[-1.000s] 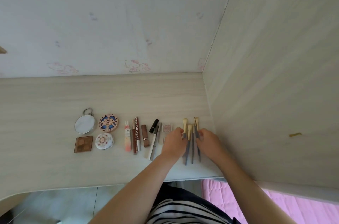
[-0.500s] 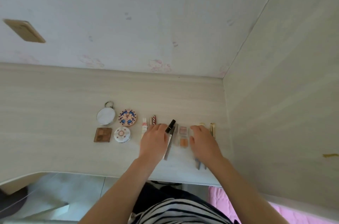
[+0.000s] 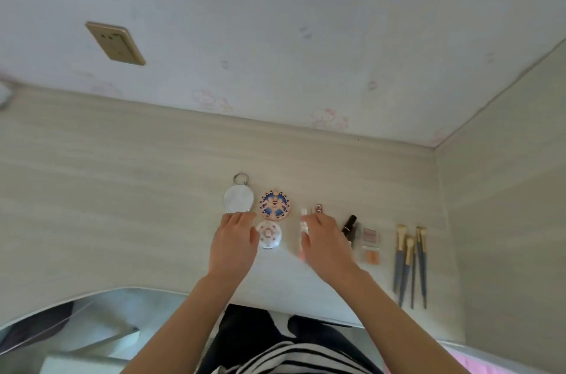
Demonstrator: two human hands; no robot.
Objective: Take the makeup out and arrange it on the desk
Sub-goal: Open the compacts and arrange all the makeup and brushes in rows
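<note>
Makeup lies in a row on the pale wooden desk (image 3: 122,205). A round mirror with a ring (image 3: 238,199), a patterned compact (image 3: 274,205) and a white compact (image 3: 270,234) sit at the left. My left hand (image 3: 234,243) lies flat with straight fingers over the spot where the brown palette was, hiding it. My right hand (image 3: 326,243) is flat over the lip tubes (image 3: 303,226), fingers straight. To its right are a dark bottle (image 3: 349,225), a small blush palette (image 3: 370,246) and several brushes (image 3: 410,263).
A wall stands behind the desk, with a gold socket plate (image 3: 115,43) on it. A wooden side panel (image 3: 505,205) closes off the right. The desk's front edge curves near my lap; floor shows below at the left.
Both hands have moved left along the row, from the brushes to the compacts and lip tubes. The brushes and blush palette are now uncovered. The view has shifted left.
</note>
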